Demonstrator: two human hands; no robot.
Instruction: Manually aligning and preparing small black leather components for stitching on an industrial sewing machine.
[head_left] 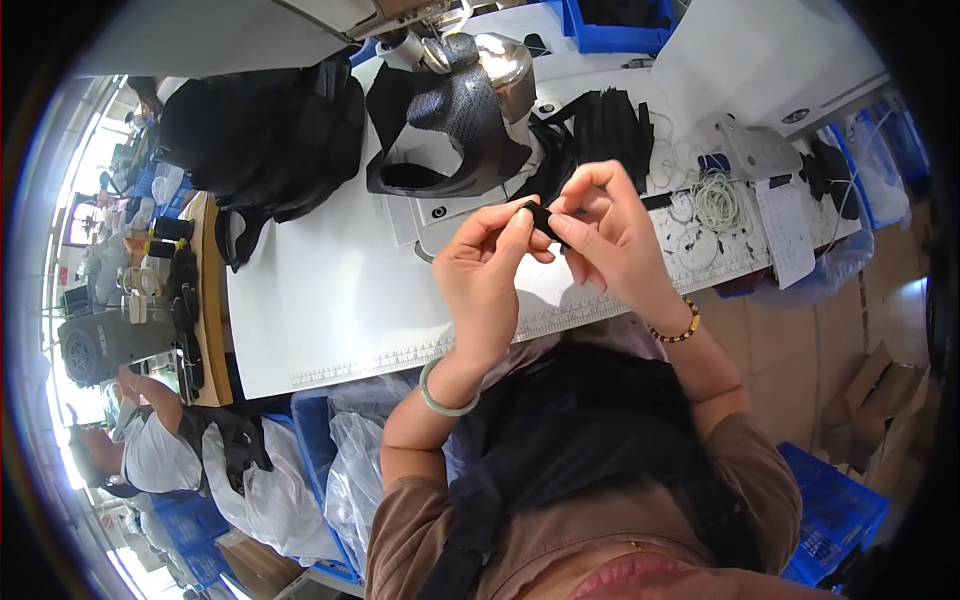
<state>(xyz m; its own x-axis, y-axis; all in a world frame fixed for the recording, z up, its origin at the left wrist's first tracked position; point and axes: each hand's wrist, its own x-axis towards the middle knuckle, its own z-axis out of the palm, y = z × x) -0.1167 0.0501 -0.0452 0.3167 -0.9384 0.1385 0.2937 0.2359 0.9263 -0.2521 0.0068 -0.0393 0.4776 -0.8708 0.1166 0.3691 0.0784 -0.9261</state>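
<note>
Head view, items running left to right. 1 co-worker in a white top [150,450] is sitting at the far left beside a wooden side table [210,300]. 1 heap of black fabric pieces [270,140] is lying at the left end of the white worktable [330,290], whose near edge is carrying a printed ruler. 1 black shoe upper [450,130] is sitting under the sewing machine head [480,50].

Left hand [485,275], wearing a pale green bangle, is pinching the left end of a small black strip [542,218] between thumb and forefinger. Right hand [615,235], wearing a beaded bracelet, is gripping the strip's right end; both hands are closing on it together, held above the table's near edge.

Handling note: keeping the pinch at the tips and the strip taut and flat is probably helping it align cleanly.

1 coil of white cord [715,200] and 1 blue bin [835,515] are lying to the right.
</note>
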